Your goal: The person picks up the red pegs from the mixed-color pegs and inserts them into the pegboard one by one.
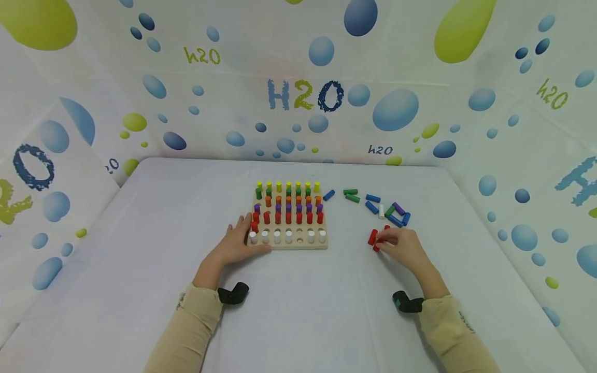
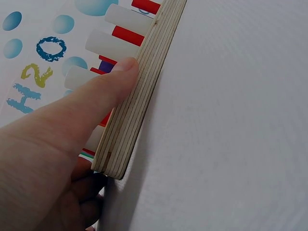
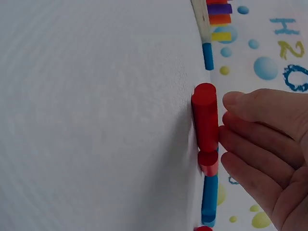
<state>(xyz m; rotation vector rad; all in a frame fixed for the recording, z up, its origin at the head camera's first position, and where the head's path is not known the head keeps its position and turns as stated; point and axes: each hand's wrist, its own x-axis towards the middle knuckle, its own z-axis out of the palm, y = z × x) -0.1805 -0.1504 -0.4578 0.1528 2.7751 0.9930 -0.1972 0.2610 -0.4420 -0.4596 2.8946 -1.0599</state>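
Note:
A wooden pegboard [image 1: 286,246] carries rows of yellow, green, orange, purple, red and white pegs, with some bare holes in the front rows. My left hand [image 1: 233,246] rests round its near left corner. The straight thumb [image 2: 108,86] lies along the front edge, with the other fingers against the left side. To the right of the board, my right hand [image 1: 403,248] reaches over a few loose red pegs [image 1: 372,237]. In the right wrist view its fingertips are right beside a red peg [image 3: 206,118], thumb and fingers slightly parted, nothing visible between them.
Loose blue pegs [image 1: 371,207], green pegs [image 1: 352,198], a white peg [image 1: 381,211] and a purple peg [image 1: 398,209] lie scattered behind the right hand. One blue peg [image 1: 328,195] lies by the board's right side. A white cloth [image 1: 298,311] covers the table.

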